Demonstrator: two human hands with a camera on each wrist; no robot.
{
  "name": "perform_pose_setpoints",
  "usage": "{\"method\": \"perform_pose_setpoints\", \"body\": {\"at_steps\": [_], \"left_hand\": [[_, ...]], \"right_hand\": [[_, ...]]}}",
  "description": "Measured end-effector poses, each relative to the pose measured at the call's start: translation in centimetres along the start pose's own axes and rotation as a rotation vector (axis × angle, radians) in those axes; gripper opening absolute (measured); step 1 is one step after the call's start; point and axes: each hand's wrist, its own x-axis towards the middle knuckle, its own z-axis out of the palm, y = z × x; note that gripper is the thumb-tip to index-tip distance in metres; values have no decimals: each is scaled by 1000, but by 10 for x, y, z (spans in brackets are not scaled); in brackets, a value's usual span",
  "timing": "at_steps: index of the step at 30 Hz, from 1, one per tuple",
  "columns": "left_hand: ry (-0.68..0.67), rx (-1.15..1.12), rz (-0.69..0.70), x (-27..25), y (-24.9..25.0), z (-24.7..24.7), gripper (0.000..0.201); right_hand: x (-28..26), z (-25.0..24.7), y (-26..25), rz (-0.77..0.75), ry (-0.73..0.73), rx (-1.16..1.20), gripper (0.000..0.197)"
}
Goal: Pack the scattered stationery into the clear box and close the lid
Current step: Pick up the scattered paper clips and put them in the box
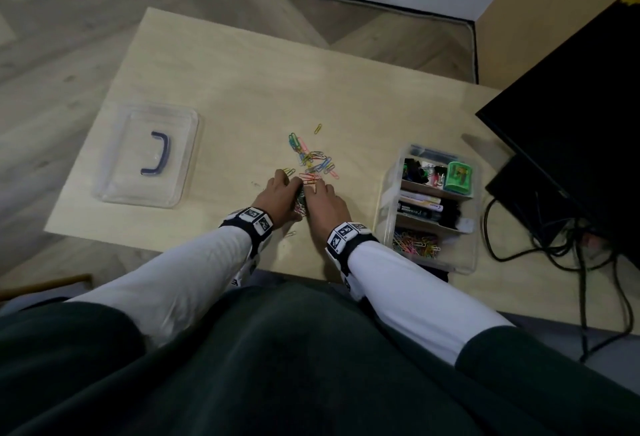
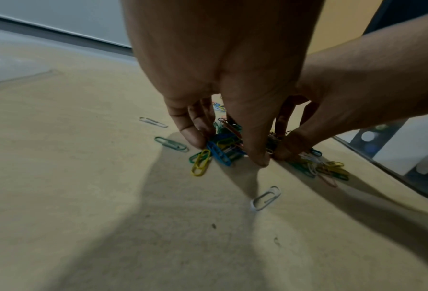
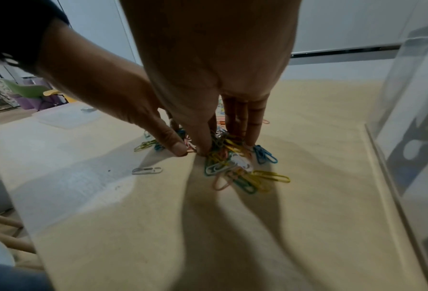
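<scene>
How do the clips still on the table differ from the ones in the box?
The loose clips lie spread over the table, both hands gathering them; the boxed clips sit heaped in the clear box's nearest compartment. The left hand and right hand touch only the loose clips. Both are multicoloured.

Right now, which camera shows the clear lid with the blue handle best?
The head view: the whole lid lies flat on the table, handle up. The right wrist shows it small and distant; the left wrist shows only an edge.
</scene>
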Motion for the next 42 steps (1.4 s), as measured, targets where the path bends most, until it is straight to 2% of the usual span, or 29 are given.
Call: {"method": "perform_pose_setpoints", "body": {"at_steps": [4, 12, 19, 22, 26, 29, 31, 36, 42], "left_hand": [[19, -11, -2, 4, 5, -2, 43], [60, 28, -17, 9, -3, -14, 17], [160, -33, -25, 9, -12, -27, 13], [203, -61, -47, 7, -18, -34, 11], [245, -84, -65, 1, -22, -38, 11], [271, -105, -63, -8, -21, -41, 10], [282, -119, -70, -14, -20, -42, 9], [302, -139, -91, -27, -15, -44, 9], [299, -179, -109, -34, -6, -44, 9]], "right_hand": [[2, -3, 3, 4, 5, -4, 35], [7, -16, 13, 60, 29, 55, 23], [10, -24, 23, 152, 75, 163, 22], [10, -19, 27, 177, 41, 148, 22], [9, -8, 25, 254, -32, 190, 52], [11, -3, 18, 197, -44, 168, 68], [13, 1, 13, 154, -26, 113, 62], [11, 0, 14, 82, 16, 80, 34], [9, -13, 26, 154, 112, 183, 21]]}}
